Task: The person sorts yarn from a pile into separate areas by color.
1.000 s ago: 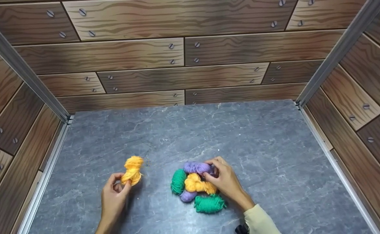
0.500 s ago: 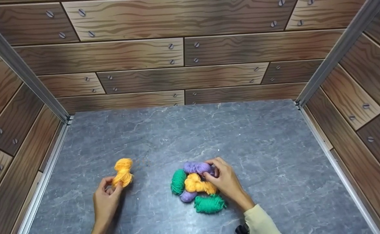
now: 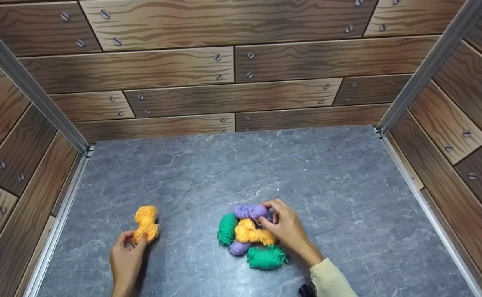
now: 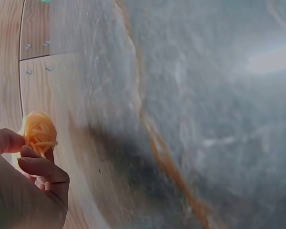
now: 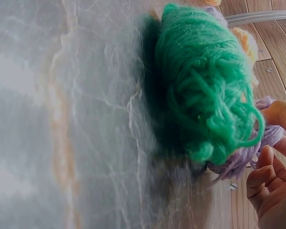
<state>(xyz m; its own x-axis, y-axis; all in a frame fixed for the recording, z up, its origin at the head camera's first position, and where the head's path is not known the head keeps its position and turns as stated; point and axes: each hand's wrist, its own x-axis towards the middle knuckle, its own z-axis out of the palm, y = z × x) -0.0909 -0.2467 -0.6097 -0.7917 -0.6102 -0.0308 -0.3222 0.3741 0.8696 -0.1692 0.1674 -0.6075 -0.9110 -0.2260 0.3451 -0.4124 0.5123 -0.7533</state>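
Note:
Between thumb and fingers, my left hand (image 3: 126, 260) pinches the lower end of a yellow yarn skein (image 3: 146, 220), left of the middle in the head view; the left wrist view shows the same yellow skein (image 4: 40, 132) end-on. My right hand (image 3: 288, 231) grips the right end of a purple yarn skein (image 3: 250, 211) at the back of a cluster. That cluster also has a yellow skein (image 3: 251, 232) in its centre, a green skein (image 3: 226, 229) on the left, a partly hidden purple skein (image 3: 239, 248) and a green skein (image 3: 266, 258) in front.
Everything is over a grey marble-patterned tabletop (image 3: 208, 173). Wood-print panels (image 3: 175, 68) wall it at the back and both sides. Metal rails (image 3: 430, 218) run along the side edges.
My left hand has moved left and a little nearer, carrying the yellow skein away from the cluster. The right hand and the cluster stay where they were.

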